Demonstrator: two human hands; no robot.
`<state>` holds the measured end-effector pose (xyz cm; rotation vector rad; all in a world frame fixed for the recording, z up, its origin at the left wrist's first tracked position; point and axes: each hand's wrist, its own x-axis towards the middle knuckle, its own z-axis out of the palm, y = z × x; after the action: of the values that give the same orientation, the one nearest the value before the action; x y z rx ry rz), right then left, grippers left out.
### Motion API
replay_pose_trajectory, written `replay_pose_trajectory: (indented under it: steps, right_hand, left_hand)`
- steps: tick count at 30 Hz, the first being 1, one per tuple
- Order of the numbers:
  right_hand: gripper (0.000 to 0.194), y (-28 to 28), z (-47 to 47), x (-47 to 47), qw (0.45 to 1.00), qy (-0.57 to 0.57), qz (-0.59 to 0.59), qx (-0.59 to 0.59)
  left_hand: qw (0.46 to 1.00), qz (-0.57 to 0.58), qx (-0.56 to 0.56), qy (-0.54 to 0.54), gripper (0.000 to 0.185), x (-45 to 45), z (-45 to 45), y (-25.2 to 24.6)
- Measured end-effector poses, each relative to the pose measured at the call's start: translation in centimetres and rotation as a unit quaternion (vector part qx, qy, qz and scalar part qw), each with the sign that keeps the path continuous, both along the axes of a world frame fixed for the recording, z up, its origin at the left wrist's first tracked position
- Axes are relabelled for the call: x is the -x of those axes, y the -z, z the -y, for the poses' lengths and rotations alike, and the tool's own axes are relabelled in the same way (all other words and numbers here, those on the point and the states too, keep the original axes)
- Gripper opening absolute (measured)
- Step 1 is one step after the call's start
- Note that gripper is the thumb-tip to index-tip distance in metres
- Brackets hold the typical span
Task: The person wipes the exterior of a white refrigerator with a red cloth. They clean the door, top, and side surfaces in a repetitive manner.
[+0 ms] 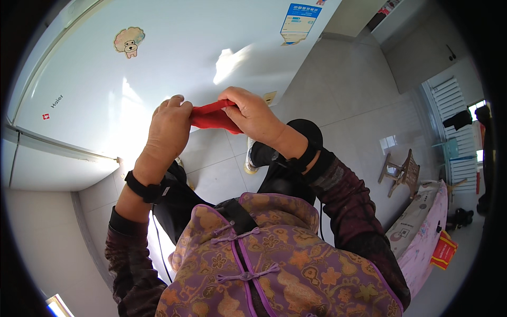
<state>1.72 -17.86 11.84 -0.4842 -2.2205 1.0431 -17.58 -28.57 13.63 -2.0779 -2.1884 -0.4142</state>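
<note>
A piece of red cloth (212,117) is stretched between my two hands, in front of a white Haier refrigerator (174,43). My left hand (169,123) grips its left end, with the fingers curled over the edge. On the other side, my right hand (255,117) pinches the upper right edge between thumb and fingers. The cloth's top edge looks like a folded band, and its lower part hangs loosely. Parts of both ends are hidden by my fingers.
A dog sticker (130,42) and a blue energy label (300,21) are on the refrigerator. To the right, a small wooden stool (401,173) stands on the tiled floor (344,95). A bed with a pink cover (425,237) is at lower right, and a white radiator (451,95) lines the wall.
</note>
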Motion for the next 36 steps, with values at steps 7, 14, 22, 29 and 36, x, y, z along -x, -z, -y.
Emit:
replay_pose_trajectory:
  steps: [7,14,22,29,36]
  right_hand:
    - [0.011,-1.4,-0.2,0.0,1.000,-0.004,-0.021,-0.014]
    - [0.009,-3.3,0.2,0.0,0.999,-0.039,-0.018,0.029]
    - [0.020,-4.2,-3.9,-2.2,0.937,-0.089,-0.093,0.324]
    - [0.095,7.0,0.5,-2.6,0.665,-0.150,-0.174,0.710]
    - [0.089,6.7,2.4,-1.5,0.516,-0.227,-0.304,0.769]
  left_hand:
    - [0.983,0.143,0.032,0.110,0.022,0.2,0.1,-0.1]
    - [0.913,0.384,0.102,0.088,0.029,-2.7,-0.9,-0.1]
    - [0.645,0.733,0.186,0.110,0.050,-3.5,-1.1,-4.3]
    - [0.544,0.818,0.171,0.072,0.068,-3.8,-1.2,-4.6]
    - [0.542,0.824,0.118,0.114,0.073,-4.3,-2.1,-4.1]
